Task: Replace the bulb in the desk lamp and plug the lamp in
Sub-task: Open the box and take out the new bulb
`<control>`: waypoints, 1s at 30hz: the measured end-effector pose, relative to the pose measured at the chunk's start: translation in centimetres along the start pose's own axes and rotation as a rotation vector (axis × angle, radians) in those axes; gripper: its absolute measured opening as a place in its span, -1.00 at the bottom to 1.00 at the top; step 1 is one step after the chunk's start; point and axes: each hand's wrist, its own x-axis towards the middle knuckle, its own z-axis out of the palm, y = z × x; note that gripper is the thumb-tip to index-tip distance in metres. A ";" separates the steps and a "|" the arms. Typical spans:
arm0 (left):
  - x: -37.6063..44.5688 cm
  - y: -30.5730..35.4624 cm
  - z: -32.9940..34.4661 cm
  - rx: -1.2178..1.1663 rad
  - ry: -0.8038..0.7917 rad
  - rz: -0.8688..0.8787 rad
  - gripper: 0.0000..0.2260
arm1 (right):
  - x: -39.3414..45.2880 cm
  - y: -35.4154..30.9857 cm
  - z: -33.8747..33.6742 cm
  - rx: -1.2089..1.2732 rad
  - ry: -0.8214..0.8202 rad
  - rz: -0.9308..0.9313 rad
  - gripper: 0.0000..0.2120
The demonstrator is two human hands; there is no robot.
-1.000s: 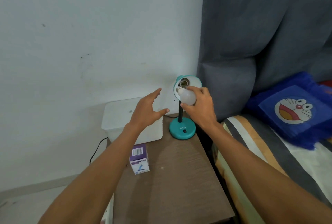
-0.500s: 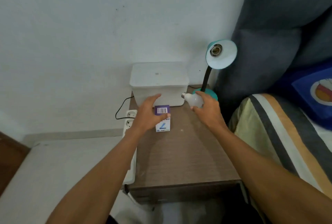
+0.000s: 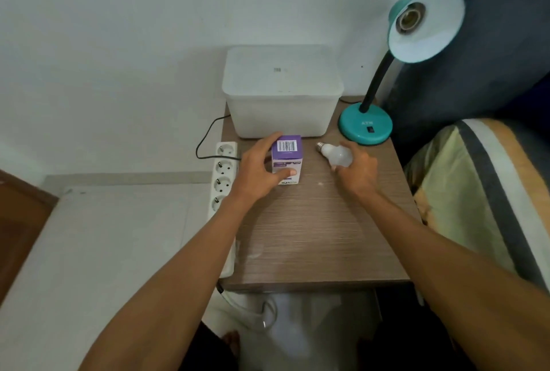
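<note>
A wooden bedside table [image 3: 312,236] stands against a white wall. At the table's back edge sits a white lidded plastic bin [image 3: 281,91]. At the table's back right corner stands a teal desk lamp [image 3: 365,128], its shade tilted up and its socket bare. A white power strip [image 3: 223,180] runs along the table's left edge, with a black cord lying by it. In front of the bin, the left hand [image 3: 259,171] is wrapped around a small purple and white bulb box [image 3: 287,159], thumb on its front face. Just right of the box, the right hand [image 3: 357,171] cups a white bulb [image 3: 336,155] low over the table, screw base pointing towards the bin.
</note>
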 end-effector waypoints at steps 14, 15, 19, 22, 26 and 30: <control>-0.1 0.0 0.1 -0.054 0.012 -0.068 -0.08 | -0.5 -6.2 -3.3 -0.074 -0.031 -0.592 -0.63; -0.2 0.0 0.1 -0.055 0.009 -0.072 -0.08 | -0.6 -7.2 -3.5 -0.109 -0.082 -0.659 -0.66; -0.1 0.0 0.1 -0.066 0.006 -0.083 -0.09 | -0.4 -9.3 -3.4 -0.327 -0.267 -0.806 -0.73; -0.1 0.0 -0.1 -0.083 -0.002 -0.089 -0.09 | -0.4 -9.6 -3.1 -0.413 -0.325 -0.811 -0.74; 0.0 0.1 0.0 -0.072 -0.011 -0.088 -0.08 | -0.2 -9.4 -3.2 -0.433 -0.339 -0.833 -0.75; 0.0 0.2 -0.1 -0.092 -0.022 -0.097 -0.08 | 0.1 -9.5 -3.3 -0.457 -0.359 -0.859 -0.74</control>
